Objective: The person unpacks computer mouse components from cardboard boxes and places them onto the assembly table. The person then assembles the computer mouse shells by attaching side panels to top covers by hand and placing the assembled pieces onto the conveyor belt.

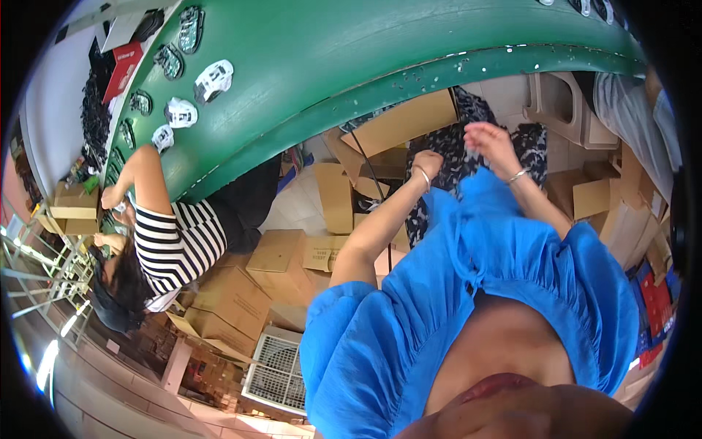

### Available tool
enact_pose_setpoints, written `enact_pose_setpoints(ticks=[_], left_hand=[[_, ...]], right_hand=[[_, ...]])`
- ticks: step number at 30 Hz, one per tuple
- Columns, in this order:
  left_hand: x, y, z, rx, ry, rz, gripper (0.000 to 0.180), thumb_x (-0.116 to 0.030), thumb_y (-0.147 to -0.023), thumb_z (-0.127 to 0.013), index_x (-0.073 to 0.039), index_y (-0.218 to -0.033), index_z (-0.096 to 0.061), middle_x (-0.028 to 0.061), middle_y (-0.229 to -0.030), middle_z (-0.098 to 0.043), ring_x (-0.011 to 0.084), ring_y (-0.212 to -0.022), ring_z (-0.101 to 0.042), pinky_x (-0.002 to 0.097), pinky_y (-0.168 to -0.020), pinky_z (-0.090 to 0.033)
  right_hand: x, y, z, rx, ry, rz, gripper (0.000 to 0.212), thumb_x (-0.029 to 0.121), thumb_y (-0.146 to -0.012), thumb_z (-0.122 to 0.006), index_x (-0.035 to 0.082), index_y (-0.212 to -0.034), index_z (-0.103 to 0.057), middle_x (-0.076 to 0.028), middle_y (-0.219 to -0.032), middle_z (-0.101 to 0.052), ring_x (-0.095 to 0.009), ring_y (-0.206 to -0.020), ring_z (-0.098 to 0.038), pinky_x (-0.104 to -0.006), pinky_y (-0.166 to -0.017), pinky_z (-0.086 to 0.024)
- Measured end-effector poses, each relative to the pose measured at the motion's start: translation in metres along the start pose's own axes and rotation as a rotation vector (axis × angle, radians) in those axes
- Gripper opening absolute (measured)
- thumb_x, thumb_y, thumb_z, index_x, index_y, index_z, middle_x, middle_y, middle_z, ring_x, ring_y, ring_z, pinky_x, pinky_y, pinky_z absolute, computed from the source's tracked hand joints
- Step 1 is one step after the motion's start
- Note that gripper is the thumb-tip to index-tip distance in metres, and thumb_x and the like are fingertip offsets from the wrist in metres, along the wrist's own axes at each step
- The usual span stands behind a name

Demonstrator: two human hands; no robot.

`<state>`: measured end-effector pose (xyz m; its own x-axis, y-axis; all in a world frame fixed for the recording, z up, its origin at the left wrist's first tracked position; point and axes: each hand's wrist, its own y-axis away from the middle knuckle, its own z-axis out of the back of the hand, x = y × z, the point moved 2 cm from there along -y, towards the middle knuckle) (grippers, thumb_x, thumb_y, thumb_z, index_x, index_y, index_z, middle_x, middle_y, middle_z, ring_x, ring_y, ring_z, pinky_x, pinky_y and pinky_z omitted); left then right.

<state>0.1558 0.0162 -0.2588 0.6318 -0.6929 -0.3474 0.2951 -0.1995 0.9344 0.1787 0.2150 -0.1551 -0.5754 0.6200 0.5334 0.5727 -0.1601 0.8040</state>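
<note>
My left hand, with a bracelet at its wrist, is curled closed in front of my blue top. Whatever its fingers may hold is hidden. Just to the right, my right hand is raised with its fingers loosely stretched, slightly blurred, and I see nothing in it. Below both hands lies black-and-white patterned cloth. An open cardboard box stands beyond my left hand, its flap toward the green belt-like worktop.
White-and-black shoe-like pieces and dark ones lie along the worktop's left. A co-worker in a striped top bends over its edge. Cartons and a white-framed fan stand at left; a beige plastic stool is at right.
</note>
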Motion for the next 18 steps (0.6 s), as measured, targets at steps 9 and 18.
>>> enact_pose_setpoints(ticks=[9,18], left_hand=[[0.025,-0.043,0.037,-0.831,-0.841,-0.530,0.020,-0.023,-0.081,-0.054,-0.007,-0.086,-0.064,0.0140,-0.085,-0.063,0.0298,-0.089,-0.059,0.0404,-0.082,-0.045],[-0.028,-0.041,0.060,-0.590,-0.651,-0.070,0.033,-0.033,-0.082,-0.050,-0.004,-0.093,-0.063,0.0236,-0.095,-0.064,0.0379,-0.094,-0.060,0.0442,-0.084,-0.047]], right_hand=[[-0.116,-0.112,0.041,-0.291,1.038,0.350,0.018,0.005,-0.080,-0.051,0.003,-0.092,-0.065,-0.018,-0.090,-0.065,-0.031,-0.083,-0.063,-0.0378,-0.073,-0.050],[-0.057,-0.208,0.024,0.261,1.594,-0.296,0.040,0.036,-0.086,-0.047,0.007,-0.111,-0.057,-0.017,-0.106,-0.063,-0.033,-0.092,-0.062,-0.0399,-0.082,-0.049]])
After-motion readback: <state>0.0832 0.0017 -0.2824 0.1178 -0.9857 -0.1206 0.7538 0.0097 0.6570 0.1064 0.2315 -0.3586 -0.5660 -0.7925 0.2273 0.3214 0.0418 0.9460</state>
